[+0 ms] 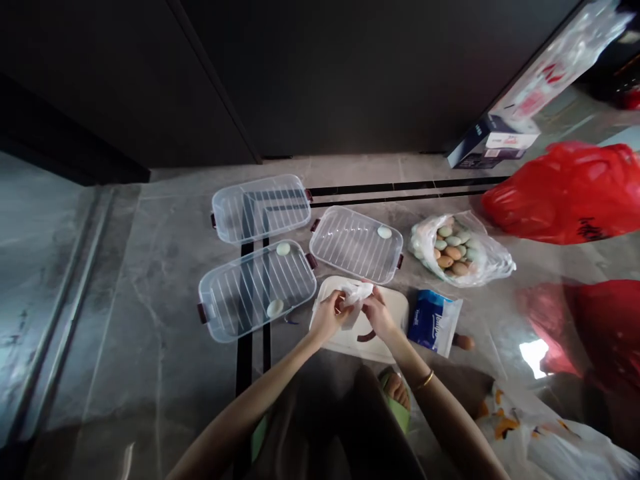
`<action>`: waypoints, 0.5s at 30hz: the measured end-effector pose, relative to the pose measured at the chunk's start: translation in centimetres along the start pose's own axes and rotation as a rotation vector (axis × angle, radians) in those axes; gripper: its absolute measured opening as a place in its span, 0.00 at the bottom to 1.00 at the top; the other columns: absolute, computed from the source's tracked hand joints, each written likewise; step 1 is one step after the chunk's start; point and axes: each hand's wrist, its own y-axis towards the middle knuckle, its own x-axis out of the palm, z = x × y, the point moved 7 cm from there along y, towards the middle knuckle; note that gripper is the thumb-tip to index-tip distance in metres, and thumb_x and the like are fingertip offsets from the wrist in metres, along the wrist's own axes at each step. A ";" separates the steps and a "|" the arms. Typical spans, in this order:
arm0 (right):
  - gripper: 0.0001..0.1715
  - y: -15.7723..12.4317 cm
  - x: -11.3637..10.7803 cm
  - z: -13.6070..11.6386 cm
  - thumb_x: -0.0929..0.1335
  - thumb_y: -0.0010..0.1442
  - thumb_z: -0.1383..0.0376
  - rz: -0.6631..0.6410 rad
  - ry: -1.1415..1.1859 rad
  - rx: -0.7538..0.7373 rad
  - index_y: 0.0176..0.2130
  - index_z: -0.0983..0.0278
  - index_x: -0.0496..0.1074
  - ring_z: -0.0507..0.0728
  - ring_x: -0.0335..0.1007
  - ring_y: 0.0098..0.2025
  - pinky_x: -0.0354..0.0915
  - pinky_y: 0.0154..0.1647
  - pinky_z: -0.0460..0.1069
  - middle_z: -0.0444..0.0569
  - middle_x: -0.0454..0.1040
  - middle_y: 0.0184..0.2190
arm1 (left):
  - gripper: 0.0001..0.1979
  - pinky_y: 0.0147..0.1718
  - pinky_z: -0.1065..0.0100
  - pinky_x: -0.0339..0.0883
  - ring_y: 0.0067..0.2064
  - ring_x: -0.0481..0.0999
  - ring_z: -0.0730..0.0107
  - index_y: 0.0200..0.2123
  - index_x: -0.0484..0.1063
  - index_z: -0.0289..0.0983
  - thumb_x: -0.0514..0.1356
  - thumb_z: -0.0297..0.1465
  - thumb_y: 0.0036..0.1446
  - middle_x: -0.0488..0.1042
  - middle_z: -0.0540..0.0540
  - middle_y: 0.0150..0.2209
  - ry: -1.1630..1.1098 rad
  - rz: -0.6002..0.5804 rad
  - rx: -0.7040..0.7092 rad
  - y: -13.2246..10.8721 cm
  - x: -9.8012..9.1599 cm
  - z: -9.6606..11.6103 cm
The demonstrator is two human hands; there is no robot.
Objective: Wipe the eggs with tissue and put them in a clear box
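Observation:
My left hand (329, 320) and my right hand (379, 315) both pinch a crumpled white tissue (358, 292); whether anything is wrapped in it I cannot tell. Beneath them lies a cream lid (335, 341) with a dark handle. Just beyond is a clear ribbed container (345, 247) with one pale egg (384, 232) in its far right corner. A second clear container (235, 300), left of my hands, holds two pale eggs, one at the far end (283, 248) and one nearer (275, 308). To the right lies a blue tissue packet (427, 323).
Behind the left container sits another clear container (255, 233). A plastic bag of green and brown eggs (453, 250) lies open at right. Red bags (570, 193), a box (493, 141) and a white bag (560, 433) stand further right. Dark cabinet fronts (350, 80) close off the back.

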 end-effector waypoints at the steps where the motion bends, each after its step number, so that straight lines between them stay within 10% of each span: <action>1: 0.27 0.9 -0.2 -0.8 0.65 0.56 0.53 -0.019 -0.051 -0.027 0.53 0.58 0.64 0.57 0.73 0.37 0.71 0.35 0.52 0.49 0.75 0.43 | 0.12 0.28 0.71 0.63 0.27 0.72 0.70 0.39 0.69 0.37 0.62 0.35 0.53 0.74 0.49 0.29 -0.010 0.041 -0.016 0.4 -0.4 0.3; 7: 0.23 10.7 -6.2 -6.0 0.62 0.62 0.55 0.177 -0.339 -0.172 0.53 0.65 0.64 0.62 0.66 0.52 0.64 0.52 0.57 0.58 0.69 0.52 | 0.19 0.29 0.70 0.60 0.26 0.69 0.70 0.48 0.68 0.36 0.59 0.37 0.54 0.69 0.52 0.25 -0.002 0.193 -0.080 -2.6 -1.7 2.4; 9: 0.21 14.4 -8.3 -7.8 0.60 0.64 0.63 0.303 -0.850 -0.259 0.55 0.65 0.64 0.63 0.61 0.56 0.58 0.56 0.58 0.60 0.67 0.55 | 0.16 0.27 0.71 0.59 0.25 0.67 0.71 0.45 0.69 0.34 0.56 0.37 0.56 0.68 0.52 0.24 -0.052 0.119 -0.152 -5.5 -0.1 2.5; 15: 0.18 19.5 -9.2 -8.0 0.67 0.57 0.70 0.242 -1.226 -0.340 0.49 0.65 0.71 0.68 0.61 0.55 0.54 0.55 0.61 0.62 0.70 0.51 | 0.12 0.29 0.71 0.55 0.28 0.67 0.72 0.25 0.66 0.35 0.51 0.31 0.60 0.68 0.48 0.25 -0.020 -0.105 -0.161 -11.1 3.8 6.6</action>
